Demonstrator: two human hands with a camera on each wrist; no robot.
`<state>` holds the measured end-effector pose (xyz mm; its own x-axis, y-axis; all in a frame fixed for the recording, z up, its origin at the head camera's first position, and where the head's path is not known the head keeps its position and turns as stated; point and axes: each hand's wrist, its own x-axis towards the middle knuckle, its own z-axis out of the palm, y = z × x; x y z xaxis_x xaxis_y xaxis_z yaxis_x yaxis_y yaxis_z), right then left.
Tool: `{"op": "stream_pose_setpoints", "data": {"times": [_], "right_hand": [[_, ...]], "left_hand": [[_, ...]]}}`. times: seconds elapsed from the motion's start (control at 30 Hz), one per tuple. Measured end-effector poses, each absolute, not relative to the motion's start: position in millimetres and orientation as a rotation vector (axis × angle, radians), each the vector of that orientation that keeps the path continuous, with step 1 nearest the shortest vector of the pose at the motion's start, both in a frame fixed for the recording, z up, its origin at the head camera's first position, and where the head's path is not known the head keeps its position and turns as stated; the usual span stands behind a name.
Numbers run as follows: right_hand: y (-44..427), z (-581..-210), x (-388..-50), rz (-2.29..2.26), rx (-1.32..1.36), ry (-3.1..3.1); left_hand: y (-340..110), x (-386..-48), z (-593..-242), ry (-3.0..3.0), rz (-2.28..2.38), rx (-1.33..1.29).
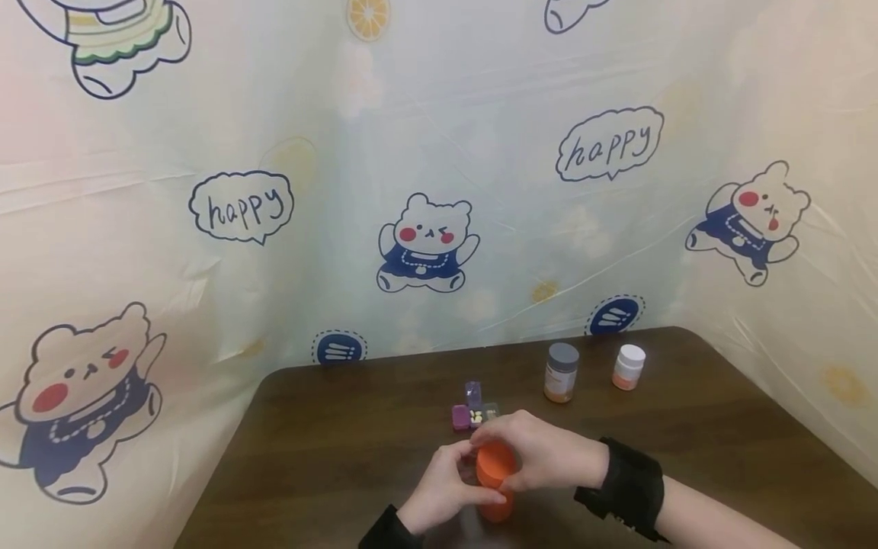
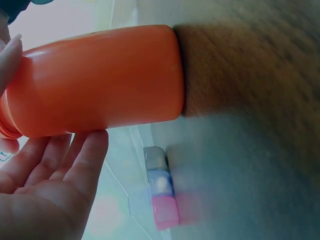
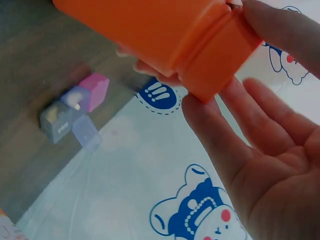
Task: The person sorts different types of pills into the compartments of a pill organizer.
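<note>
Two hands on one target here: the right hand [image 1: 549, 451] has its grip closed to the width of the orange cap [image 1: 495, 460], thumb and fingers pinching it. Below, the left hand [image 1: 444, 484] curls round the orange bottle [image 2: 100, 82], standing base down on the worktop [image 1: 329, 450]. Off the bottle, head view, black wristbands [image 1: 627, 488] at eight and three o'clock. Eleven o'clock, just beyond the hands, the pill box [image 3: 74, 94]: magenta compartment [image 1: 461, 417], pale pills [image 1: 476, 417] in the middle one, purple lid [image 1: 473, 393] flipped up! One o'clock, the grey-capped bottle [image 1: 561, 374]; two o'clock, the smaller white-capped bottle [image 1: 628, 367]. Across twelve, a backdrop [image 1: 329, 267] of cartoon bears [image 1: 425, 244] and "happy" bubbles [image 1: 241, 207].
</note>
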<state>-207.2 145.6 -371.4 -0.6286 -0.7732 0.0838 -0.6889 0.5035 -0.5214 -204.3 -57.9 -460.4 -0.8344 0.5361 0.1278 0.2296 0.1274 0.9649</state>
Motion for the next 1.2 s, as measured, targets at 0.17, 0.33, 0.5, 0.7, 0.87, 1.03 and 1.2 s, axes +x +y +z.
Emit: {"op": "stream_pose_setpoints", "data": {"times": [0.17, 0.33, 0.5, 0.7, 0.87, 1.03, 1.2], "right_hand": [[142, -364, -210, -0.656, -1.399, 2.554], [140, -360, -214, -0.548, -1.546, 2.492], [139, -360, -217, -0.492, -1.670, 2.421], [138, -358, -218, -0.469, -1.668, 2.417], [135, -357, -216, -0.420, -1.547, 2.551], [129, -362, -213, -0.282, -1.450, 2.787], [127, -369, -211, -0.076, -1.347, 3.032]], "left_hand": [[-58, -205, -460, 2.163, 1.749, 0.727], [-58, -206, -459, 2.164, 1.715, 0.710], [-58, -206, -459, 2.176, 1.700, 0.717], [-58, -206, -456, 2.209, 1.671, 0.717], [-58, -207, -455, 2.231, 1.658, 0.730], [-58, -208, -457, 2.256, 1.639, 0.742], [-58, -207, -458, 2.266, 1.619, 0.718]]}}
